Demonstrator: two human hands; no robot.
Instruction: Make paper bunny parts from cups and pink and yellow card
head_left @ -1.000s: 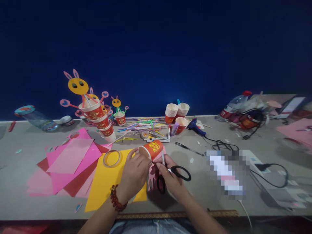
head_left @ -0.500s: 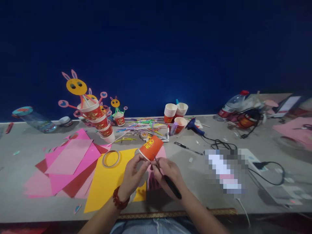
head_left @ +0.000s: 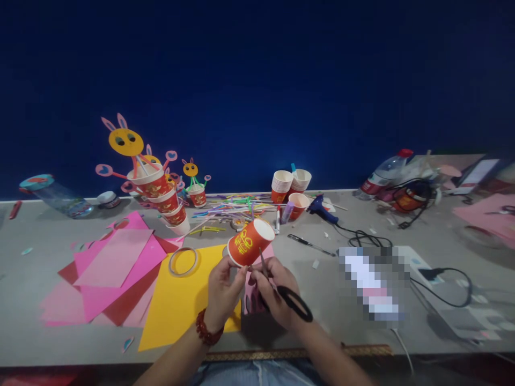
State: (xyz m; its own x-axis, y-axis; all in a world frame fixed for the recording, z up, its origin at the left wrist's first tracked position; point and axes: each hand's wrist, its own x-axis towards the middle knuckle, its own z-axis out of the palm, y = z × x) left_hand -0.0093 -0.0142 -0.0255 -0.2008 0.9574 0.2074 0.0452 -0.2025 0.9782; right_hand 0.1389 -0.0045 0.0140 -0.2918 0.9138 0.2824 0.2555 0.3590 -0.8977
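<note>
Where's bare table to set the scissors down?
Bare table, save small scraps, lies between the right hand and the pixelated item, and left of the pink sheets. Crowded: behind the orange cup, with straws and stacked cups.

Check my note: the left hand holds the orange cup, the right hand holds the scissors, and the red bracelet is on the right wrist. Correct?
Not quite: the red bracelet is on the left wrist, not the right, as the head view shows. The rest stands: the left hand holds the orange cup, the right hand the scissors.
</note>
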